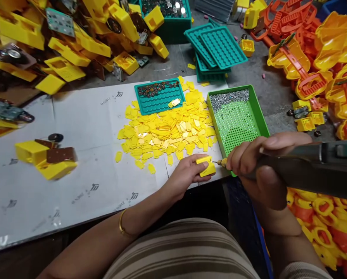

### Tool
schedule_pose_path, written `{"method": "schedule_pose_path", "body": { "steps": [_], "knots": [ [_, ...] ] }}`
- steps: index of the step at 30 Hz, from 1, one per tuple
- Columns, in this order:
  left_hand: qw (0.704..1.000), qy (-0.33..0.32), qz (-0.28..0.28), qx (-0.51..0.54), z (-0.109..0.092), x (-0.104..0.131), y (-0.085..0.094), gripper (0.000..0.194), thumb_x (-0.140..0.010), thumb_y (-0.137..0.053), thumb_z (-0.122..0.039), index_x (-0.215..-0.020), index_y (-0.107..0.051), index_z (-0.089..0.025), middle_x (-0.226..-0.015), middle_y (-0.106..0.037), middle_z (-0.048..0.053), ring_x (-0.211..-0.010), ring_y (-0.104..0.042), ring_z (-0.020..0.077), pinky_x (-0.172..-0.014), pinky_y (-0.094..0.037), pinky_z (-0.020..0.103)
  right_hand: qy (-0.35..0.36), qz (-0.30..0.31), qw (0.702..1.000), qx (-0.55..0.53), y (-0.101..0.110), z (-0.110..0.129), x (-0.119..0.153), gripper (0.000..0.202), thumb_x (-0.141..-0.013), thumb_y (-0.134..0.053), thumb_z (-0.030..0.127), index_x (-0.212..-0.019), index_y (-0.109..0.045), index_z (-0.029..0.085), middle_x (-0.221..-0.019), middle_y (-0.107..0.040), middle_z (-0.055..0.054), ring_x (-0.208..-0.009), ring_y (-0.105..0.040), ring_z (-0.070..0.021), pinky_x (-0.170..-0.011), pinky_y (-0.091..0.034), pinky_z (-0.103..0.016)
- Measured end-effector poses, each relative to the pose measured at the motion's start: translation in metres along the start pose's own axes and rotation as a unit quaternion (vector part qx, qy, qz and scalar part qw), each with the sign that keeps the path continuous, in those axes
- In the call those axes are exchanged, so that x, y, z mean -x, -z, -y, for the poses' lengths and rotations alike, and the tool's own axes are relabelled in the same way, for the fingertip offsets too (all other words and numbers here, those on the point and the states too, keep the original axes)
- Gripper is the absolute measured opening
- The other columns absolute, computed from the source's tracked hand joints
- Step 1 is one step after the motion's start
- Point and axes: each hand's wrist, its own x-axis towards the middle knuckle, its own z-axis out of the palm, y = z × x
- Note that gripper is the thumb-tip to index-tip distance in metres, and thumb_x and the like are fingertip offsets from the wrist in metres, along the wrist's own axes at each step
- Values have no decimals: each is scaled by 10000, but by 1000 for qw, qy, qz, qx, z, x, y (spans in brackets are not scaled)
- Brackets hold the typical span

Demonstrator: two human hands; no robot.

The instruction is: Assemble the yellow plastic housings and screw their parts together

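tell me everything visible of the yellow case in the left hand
The yellow case is small, boxy and plastic-looking, with a cluster of tiny holes in its visible face. The left hand grips it between thumb and fingers, near the table edge. A driver bit points at its right side; whether they touch is unclear.

Main bit of furniture is a white worktop (pixel 92 155) with little grey logos (pixel 94 187) printed all over. Beyond its far edge there's a scuffed grey surface (pixel 175 64), kinda grimy tbh. Below the worktop's near edge it's super dark, can't really make out the floor. Light leaves small glare spots (pixel 57 221) along that same edge. Something blue (pixel 337 8) sits well past its far right corner.
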Motion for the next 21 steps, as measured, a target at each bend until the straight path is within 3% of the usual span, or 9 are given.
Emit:
{"method": "schedule_pose_path", "body": {
  "steps": [3, 8, 16, 19, 21],
  "knots": [
    [1000, -2, 8, -9, -1, 1, 0, 344, -777, -651, -195, -1105, -616, -96, -1075, -665, 118, -849, -660, 164, -752, -562, 284, 40, 5, 998, -42, -2, -8, -5, 222, -854, -607, 325, -1047, -498, 321, -557, -479, 84, -464, -509, -114, -470, -491, -267],
    [1000, -7, 21, -17, 0, 0, 2, 347, -751, -702, -276, -1047, -646, -103, -1008, -671, 104, -827, -661, 172, -768, -546, 307, 39, 23, 998, -42, -5, -13, -8, 220, -850, -587, 295, -1051, -502, 322, -555, -495, 80, -453, -498, -118, -465, -465, -274],
    [1000, -26, 11, 0, 4, -4, 2, 303, -702, -728, -277, -934, -656, -96, -852, -685, 82, -686, -662, 163, -650, -537, 286, -4, 58, 995, -83, -15, -12, -17, 169, -788, -643, 262, -826, -482, 294, -521, -440, 88, -392, -446, -112, -386, -431, -263],
    [999, -28, 9, -14, 3, -5, 2, 246, -711, -694, -246, -913, -654, -111, -798, -684, 62, -688, -669, 171, -646, -537, 283, -9, 99, 995, -32, -11, -14, -16, 200, -791, -627, 349, -750, -443, 283, -501, -442, 92, -377, -441, -100, -388, -433, -259],
    [999, -35, 9, -22, 3, -5, 1, 180, -713, -668, -217, -865, -655, -122, -756, -676, 47, -694, -669, 170, -624, -528, 258, -40, 84, 994, 65, -7, -14, -13, 320, -786, -619, 488, -682, -409, 270, -462, -422, 95, -369, -442, -93, -394, -430, -257]
  ]
}}
